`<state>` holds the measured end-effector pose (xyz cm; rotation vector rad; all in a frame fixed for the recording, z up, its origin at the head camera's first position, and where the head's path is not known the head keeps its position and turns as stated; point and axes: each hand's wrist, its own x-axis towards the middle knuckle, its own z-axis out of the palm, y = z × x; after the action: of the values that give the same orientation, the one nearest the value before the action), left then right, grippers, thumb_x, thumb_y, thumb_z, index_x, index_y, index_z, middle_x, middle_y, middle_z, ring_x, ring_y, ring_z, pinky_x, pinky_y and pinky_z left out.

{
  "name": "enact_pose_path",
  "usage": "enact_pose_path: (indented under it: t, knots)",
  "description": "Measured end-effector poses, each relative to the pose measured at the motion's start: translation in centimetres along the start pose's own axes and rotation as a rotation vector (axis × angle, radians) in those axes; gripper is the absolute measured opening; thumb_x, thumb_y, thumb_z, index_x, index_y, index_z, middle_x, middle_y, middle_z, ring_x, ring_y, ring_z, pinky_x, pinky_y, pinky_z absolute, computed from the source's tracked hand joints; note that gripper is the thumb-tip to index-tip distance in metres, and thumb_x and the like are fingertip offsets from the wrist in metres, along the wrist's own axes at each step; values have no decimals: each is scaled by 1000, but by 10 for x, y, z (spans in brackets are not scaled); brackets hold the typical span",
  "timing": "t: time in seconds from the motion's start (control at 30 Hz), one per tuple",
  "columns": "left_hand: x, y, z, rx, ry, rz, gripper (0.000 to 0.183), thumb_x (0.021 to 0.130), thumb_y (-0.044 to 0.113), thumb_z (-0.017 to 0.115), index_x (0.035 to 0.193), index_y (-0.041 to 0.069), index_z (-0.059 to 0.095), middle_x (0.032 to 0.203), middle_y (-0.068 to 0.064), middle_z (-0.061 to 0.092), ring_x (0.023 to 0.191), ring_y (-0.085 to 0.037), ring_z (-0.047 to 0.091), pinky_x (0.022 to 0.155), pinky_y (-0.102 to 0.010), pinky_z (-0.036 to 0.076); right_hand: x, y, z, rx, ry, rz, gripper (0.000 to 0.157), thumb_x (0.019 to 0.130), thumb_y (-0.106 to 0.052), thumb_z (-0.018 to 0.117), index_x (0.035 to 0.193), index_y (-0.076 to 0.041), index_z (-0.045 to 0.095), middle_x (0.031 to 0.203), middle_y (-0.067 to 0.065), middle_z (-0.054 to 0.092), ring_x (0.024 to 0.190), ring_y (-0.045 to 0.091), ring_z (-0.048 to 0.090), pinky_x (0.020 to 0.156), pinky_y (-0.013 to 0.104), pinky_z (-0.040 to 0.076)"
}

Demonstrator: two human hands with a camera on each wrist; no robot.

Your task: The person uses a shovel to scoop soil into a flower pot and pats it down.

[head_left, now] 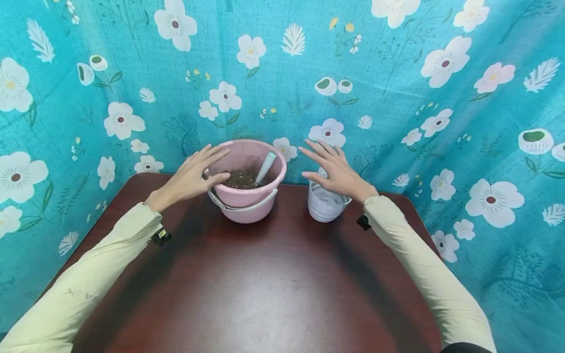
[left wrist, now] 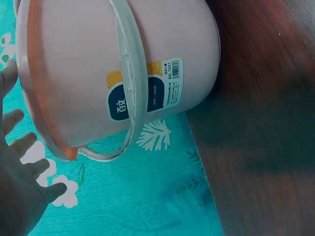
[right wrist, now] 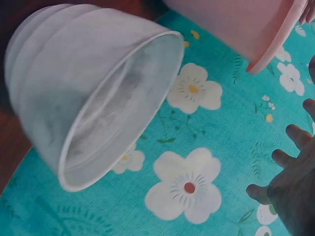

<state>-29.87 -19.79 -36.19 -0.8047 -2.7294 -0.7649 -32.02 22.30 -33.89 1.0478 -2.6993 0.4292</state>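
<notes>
Fingers of left hand [head_left: 192, 169] spread; round pink plastic bucket [head_left: 249, 214] holding brown soil [head_left: 240, 180] below, to their right. Fingers of right hand [head_left: 337, 172] spread; ribbed pale-grey pot [head_left: 324, 208] beneath.

Near the desk's [head_left: 265, 294] far edge, your left hand [head_left: 191, 170] spreads by the bucket [head_left: 244, 197], your right hand [head_left: 334, 171] by the pot [head_left: 324, 210].

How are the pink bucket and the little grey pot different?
The pink bucket is bigger; the grey pot is smaller. The pink bucket has dark soil and a tool with a pale handle inside, while no soil shows in the grey pot. The pink bucket's side looks smooth, but the grey pot's has ridges. Both are round and stand upright on the table.
</notes>
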Motion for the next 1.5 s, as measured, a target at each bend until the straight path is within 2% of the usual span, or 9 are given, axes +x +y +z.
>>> enact_pose_path:
  t: [0.17,0.5,0.67,0.83,0.9,1.0,1.17,1.33,1.5]
  knots:
    - [1,-2,-1,-105,33,-82,75,103,51,63,166,23,32,173,-7,25,161,-35,16,128,-72,19,14,-9,2,9,-11,-11,68,106,-46,60,166,-27,33,175,-1,19,162,33,11,130,72,4]
    - [1,12,-9,-632,167,-369,82,108,45,52,170,16,7,171,-23,19,155,-44,28,125,-66,35,40,-29,10,96,-80,-72,62,108,-34,60,164,-21,37,172,5,27,160,30,19,133,57,24]
    - [5,13,-16,-891,92,-566,86,107,53,50,170,15,6,174,-17,14,156,-37,29,118,-49,51,49,-34,15,57,-55,-125,54,108,-20,60,160,-14,45,166,11,38,155,32,33,131,53,30]
    - [3,14,-24,-1058,10,-714,81,109,47,48,169,11,7,174,-15,14,154,-35,33,88,-29,66,68,-44,23,44,-31,-170,41,108,-9,57,148,-4,57,156,20,49,148,35,43,131,49,32]
    - [3,16,-25,-1090,-24,-724,78,110,42,48,169,10,9,173,-16,16,147,-32,40,83,-28,67,75,-47,26,39,-28,-174,39,108,-8,57,146,-4,60,153,20,52,147,34,45,130,47,33]
    - [5,16,-23,-1176,-83,-727,72,111,38,49,169,12,15,172,-15,17,142,-29,42,90,-36,67,79,-50,27,36,-55,-164,37,106,-7,60,142,-5,63,148,17,57,142,31,49,124,44,42]
    - [5,13,-19,-1275,-132,-750,67,112,33,49,169,15,18,174,-8,13,157,-31,22,106,-51,61,82,-52,30,44,-146,-151,35,105,-8,63,139,-3,65,143,17,60,137,32,53,119,42,49]
    - [10,18,-10,-1234,-132,-736,69,111,13,50,169,9,13,173,-14,13,160,-31,17,110,-54,56,86,-53,22,-11,-212,-96,39,100,-9,70,139,-8,66,151,20,52,144,37,44,121,48,46]
    - [15,26,4,-1276,-99,-752,71,108,4,51,169,12,14,174,-16,12,158,-32,23,108,-57,54,92,-56,21,-112,-295,-44,32,98,-15,75,130,-9,74,147,18,57,140,38,43,120,55,39]
